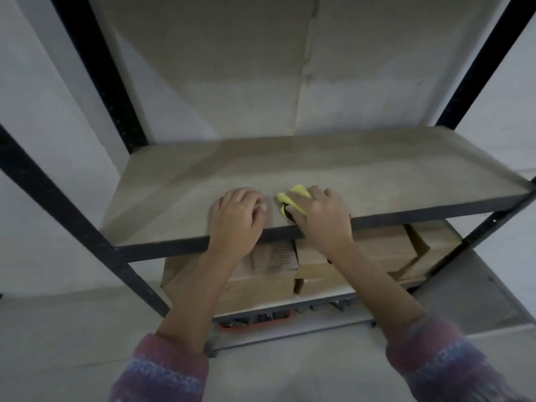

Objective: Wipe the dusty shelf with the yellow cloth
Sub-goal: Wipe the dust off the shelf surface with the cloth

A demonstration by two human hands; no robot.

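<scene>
We see cardboard boxes (356, 256) packed side by side on the tier below, filling most of its width. One box (275, 253) near the middle has a ribbed or printed face, too blurred for us to read. Under them, a red-edged object (255, 322) and some grey metal parts (327, 306), unclear what. Pale wall (43, 111) on both sides, light floor (72, 329) at the bottom.

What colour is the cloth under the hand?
Bright yellow. The cloth shows best in the head view, under the right hand.
</scene>
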